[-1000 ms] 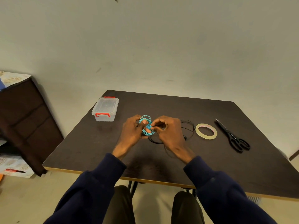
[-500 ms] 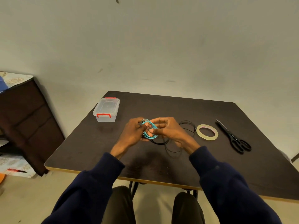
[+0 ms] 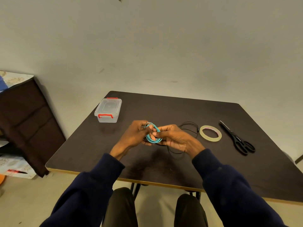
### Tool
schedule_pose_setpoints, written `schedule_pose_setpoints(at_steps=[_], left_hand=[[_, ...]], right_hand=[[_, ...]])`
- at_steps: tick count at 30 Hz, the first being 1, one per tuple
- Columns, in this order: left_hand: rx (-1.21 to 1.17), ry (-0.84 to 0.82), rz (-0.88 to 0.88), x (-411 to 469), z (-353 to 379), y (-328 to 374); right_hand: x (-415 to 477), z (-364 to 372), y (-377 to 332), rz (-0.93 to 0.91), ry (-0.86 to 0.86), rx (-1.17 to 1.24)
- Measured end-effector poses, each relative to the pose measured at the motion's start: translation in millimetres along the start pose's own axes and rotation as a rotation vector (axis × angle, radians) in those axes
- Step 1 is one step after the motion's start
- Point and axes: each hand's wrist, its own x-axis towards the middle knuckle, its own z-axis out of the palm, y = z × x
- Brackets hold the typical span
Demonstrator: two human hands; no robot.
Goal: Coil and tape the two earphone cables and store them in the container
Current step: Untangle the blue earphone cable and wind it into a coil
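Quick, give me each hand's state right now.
Left hand: closed on the teal earphone cable coil.
Right hand: closed, pinching the same coil.

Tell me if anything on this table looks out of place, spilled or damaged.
Nothing stands out. Both hands, left hand and right hand, hold the teal cable coil. The black cable lies loose, not yet taped. Container, tape roll and scissors sit undisturbed.

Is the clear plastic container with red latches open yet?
No, the clear plastic container sits with its lid on, both red latches down.
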Motion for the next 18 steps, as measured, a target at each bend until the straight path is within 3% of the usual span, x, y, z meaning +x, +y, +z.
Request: schedule_pose_setpoints(at_steps=[9,18], left_hand=[[-0.187,-0.007,-0.158,-2,-8,-1],[-0.244,0.020,-0.191,-4,-13,-6]], right_hand=[[1,-16,8,0.020,-0.015,0.235],[1,-10,8,-0.037,-0.073,0.186]])
